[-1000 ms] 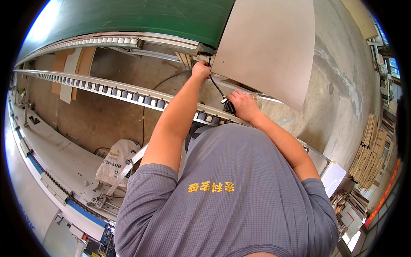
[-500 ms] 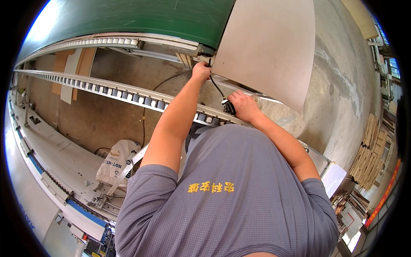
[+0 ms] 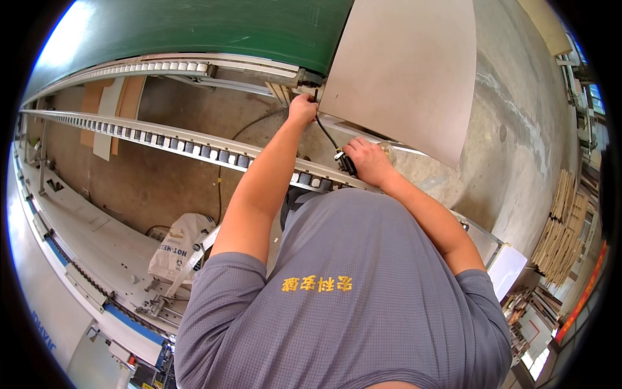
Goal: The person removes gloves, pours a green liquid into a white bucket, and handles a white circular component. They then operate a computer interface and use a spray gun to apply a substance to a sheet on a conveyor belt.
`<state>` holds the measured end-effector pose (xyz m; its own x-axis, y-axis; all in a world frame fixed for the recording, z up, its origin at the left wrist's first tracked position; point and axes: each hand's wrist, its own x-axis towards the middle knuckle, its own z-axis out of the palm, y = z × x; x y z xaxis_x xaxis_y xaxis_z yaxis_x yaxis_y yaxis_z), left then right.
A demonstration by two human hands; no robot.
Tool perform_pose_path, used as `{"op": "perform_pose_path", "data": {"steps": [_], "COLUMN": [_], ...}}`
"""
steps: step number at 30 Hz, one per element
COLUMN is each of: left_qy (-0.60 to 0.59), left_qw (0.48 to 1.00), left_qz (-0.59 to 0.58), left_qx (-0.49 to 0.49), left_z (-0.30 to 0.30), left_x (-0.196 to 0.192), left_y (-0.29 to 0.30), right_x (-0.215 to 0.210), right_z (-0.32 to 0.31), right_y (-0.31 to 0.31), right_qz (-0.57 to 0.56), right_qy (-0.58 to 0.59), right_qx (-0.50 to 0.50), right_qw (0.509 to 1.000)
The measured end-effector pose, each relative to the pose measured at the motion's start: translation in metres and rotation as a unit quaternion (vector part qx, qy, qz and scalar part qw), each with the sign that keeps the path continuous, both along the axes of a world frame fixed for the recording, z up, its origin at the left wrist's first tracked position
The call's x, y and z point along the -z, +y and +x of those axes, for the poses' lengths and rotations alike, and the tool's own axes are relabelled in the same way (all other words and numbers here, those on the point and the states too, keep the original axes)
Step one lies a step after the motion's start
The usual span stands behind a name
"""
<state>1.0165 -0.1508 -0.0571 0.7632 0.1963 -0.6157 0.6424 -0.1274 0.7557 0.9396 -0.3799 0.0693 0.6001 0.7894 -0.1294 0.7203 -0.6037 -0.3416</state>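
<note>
Below the corner of a green conveyor belt (image 3: 259, 32), my left hand (image 3: 302, 109) is closed around the upper end of a thin black hose (image 3: 328, 131). The hose bends down to a small black device (image 3: 346, 163) with a pale metal fitting at its top. My right hand (image 3: 370, 161) is wrapped over that device, covering much of it, so its exact kind cannot be made out. Beside the right knuckles a clear, rounded piece (image 3: 389, 152) shows in part. Both hands are beyond the near roller rail.
A large beige board (image 3: 405, 78) lies right of the belt, its near corner jutting out. The roller rail (image 3: 194, 146) crosses in front of my body. On the lower left are a white sack (image 3: 178, 243) and a metal arm; stacked wooden strips (image 3: 560, 227) stand far right.
Both hands stay in nearly the same places. The black device in my right hand looks slightly turned, and the view has shifted a little.
</note>
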Motion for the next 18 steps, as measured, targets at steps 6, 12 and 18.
{"op": "perform_pose_path", "data": {"steps": [6,12,18], "left_qy": [-0.021,-0.023,-0.027], "left_qw": [1.000,1.000,1.000], "left_qz": [0.001,-0.009,-0.002], "left_qx": [0.006,-0.002,-0.001], "left_z": [0.000,0.000,0.000], "left_x": [0.009,0.012,0.008], "left_y": [0.003,0.002,0.003], "right_x": [-0.003,-0.002,-0.002], "right_z": [0.001,0.000,0.001], "right_y": [0.000,-0.001,-0.001], "right_qz": [-0.014,-0.019,-0.014], "right_qy": [0.002,0.002,-0.003], "right_qx": [-0.001,0.000,-0.001], "right_qw": [1.000,1.000,1.000]}}
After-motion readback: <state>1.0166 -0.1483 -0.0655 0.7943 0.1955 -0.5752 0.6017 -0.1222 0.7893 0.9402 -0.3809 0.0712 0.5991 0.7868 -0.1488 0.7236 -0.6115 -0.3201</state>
